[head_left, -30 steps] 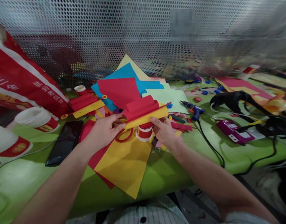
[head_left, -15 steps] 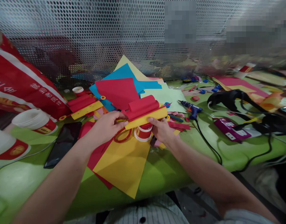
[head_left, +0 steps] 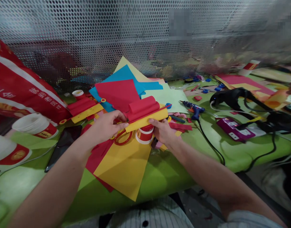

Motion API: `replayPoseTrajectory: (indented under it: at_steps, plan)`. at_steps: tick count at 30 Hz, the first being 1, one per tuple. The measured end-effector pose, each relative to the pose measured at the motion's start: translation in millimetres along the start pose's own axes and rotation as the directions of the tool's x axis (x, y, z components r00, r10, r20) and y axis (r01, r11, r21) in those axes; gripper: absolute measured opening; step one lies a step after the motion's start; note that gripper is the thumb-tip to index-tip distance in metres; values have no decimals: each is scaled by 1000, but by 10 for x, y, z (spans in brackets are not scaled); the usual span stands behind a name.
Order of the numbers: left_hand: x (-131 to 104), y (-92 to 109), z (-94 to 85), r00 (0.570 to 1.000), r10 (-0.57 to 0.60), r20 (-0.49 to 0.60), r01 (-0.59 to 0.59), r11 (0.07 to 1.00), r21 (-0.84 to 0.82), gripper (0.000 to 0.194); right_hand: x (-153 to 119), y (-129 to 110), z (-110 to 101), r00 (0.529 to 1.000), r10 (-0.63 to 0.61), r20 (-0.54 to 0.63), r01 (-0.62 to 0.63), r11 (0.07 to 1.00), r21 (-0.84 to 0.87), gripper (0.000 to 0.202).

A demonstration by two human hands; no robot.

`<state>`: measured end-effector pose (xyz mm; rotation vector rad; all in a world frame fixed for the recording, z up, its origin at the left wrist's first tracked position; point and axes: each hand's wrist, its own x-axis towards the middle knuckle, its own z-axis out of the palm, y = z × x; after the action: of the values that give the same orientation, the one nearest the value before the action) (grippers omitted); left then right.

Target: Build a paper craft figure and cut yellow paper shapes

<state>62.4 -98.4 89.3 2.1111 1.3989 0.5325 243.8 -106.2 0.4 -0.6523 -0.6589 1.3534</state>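
A red and yellow rolled-paper craft (head_left: 145, 109) lies slanted between my two hands, over a red and white paper cup (head_left: 144, 135). My left hand (head_left: 111, 124) pinches its left end between thumb and fingers. At the lower right, my right hand (head_left: 161, 129) grips the yellow strip, thumb on top and fingers hidden underneath. Red-handled scissors (head_left: 123, 138) rest beside the cup, partly covered. Beneath them is a sheet of yellow paper (head_left: 123, 171). A similar red and yellow paper craft (head_left: 85, 110) sits to the left.
A glue gun (head_left: 194, 109) with a black cord lies right of my hands, near a purple power strip (head_left: 236, 129). Stacked paper cups (head_left: 35, 125) and a black phone (head_left: 63, 145) are at left. Coloured paper sheets (head_left: 118, 90) lie behind, against a perforated metal panel (head_left: 126, 34).
Both hands keep their hold on the paper craft, with almost no movement. The whole view has shifted slightly.
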Motion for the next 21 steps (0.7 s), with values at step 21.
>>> replayPoseTrajectory:
  at_steps: [21]
  plan:
    - [73, -205, -179, 944, 10, 330, 90, 954, -285, 16, 3, 45, -52, 999, -10, -43, 8, 1000, -28, 61]
